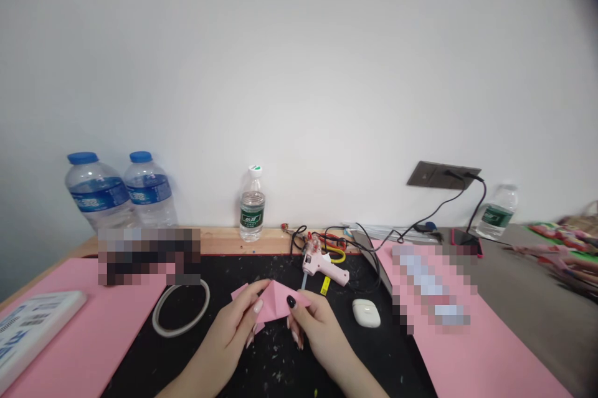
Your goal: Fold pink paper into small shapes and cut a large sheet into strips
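Observation:
A folded piece of pink paper [275, 301] sits between my two hands, above the black work mat [374, 360]. My left hand [227, 336] pinches its left side, with the fingertips on the paper. My right hand [313, 332] grips its right side, a dark-painted thumbnail on top. Part of the fold is hidden by my fingers. Just beyond my right hand lies a pink hot glue gun [324, 267], not touching either hand.
A clear tape ring [181, 307] and a white earbud case [365, 312] lie on the mat, with paper scraps scattered about. Pink sheets [79, 329] flank it. Water bottles [252, 205] stand along the wall; cables run from a wall socket [441, 175].

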Tool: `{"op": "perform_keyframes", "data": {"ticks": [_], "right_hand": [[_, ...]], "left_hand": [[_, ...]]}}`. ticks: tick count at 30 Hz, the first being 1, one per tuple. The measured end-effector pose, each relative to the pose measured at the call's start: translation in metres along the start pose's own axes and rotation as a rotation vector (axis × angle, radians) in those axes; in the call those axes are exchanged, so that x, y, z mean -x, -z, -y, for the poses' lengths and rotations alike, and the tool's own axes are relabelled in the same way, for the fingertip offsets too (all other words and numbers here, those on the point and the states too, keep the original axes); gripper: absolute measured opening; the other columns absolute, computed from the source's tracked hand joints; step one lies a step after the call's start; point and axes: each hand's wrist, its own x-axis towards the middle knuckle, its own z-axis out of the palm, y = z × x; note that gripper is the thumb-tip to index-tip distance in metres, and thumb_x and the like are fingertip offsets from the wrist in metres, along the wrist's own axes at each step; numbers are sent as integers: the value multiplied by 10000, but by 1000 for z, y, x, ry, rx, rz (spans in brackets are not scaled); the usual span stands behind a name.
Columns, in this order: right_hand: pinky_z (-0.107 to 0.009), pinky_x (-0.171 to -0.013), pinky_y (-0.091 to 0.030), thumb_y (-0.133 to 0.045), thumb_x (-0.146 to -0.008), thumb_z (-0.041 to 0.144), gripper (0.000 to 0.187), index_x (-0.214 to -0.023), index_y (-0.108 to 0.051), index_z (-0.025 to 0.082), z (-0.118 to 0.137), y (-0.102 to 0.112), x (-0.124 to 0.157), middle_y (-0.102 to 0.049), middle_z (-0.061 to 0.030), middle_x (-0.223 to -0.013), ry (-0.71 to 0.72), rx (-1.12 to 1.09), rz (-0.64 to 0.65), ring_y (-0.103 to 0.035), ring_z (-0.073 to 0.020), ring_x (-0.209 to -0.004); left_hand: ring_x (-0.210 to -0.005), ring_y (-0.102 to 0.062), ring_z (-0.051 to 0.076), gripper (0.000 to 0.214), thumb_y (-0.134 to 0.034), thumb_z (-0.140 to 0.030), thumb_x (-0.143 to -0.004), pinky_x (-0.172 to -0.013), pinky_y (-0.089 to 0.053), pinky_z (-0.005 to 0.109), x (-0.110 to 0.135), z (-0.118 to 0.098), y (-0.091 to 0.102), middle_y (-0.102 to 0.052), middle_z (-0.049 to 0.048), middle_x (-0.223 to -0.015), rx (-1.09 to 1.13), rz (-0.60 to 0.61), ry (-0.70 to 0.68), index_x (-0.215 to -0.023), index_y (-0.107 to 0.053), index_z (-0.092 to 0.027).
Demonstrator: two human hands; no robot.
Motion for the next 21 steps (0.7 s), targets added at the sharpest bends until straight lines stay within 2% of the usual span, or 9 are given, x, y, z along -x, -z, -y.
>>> {"op": "perform_keyframes", "data": {"ticks": [3,9,12,15,18,21], "right_hand": [[-166,-338,-249,-465,-823,474,400,-597,-491,145,0,1,-1,-400,65,-400,1,37,-12,-330,-52,-320],[-177,-380,-249,-434,-850,439,382,-600,-473,153,7,2,4,-390,60,-440,22,171,53,-341,-62,-375],[-183,-417,-255,-421,-870,376,348,-613,-484,151,13,3,9,-399,52,-479,62,337,89,-359,-69,-424],[-186,-462,-265,-420,-877,295,316,-602,-482,153,19,4,12,-407,48,-510,141,527,84,-380,-73,-475],[-192,-520,-284,-426,-871,247,302,-586,-468,154,23,3,13,-419,46,-533,206,643,64,-403,-78,-524],[-196,-529,-285,-424,-871,251,311,-576,-448,155,23,0,14,-409,47,-527,203,638,50,-398,-81,-528]], "left_hand": [[-518,-493,146,358,-377,-345,-868,-552,-405,234,1,-7,1,-544,-33,-599,-38,65,-9,-1192,-437,-204],[-554,-518,144,267,-351,-300,-882,-549,-410,219,3,-16,3,-584,-20,-658,-162,122,-61,-1116,-454,-224],[-730,-588,163,283,-337,-237,-884,-660,-442,228,3,-18,7,-646,21,-860,-247,171,-149,-1150,-434,-248],[-929,-584,183,296,-357,-183,-867,-773,-439,244,4,-19,11,-618,45,-1070,-308,192,-246,-1136,-453,-263],[-891,-601,190,276,-389,-182,-857,-759,-453,255,7,-17,12,-639,40,-988,-300,183,-268,-1105,-478,-264],[-712,-612,170,239,-432,-225,-850,-667,-475,260,7,-12,6,-626,2,-783,-134,111,-193,-1084,-460,-263]]}}
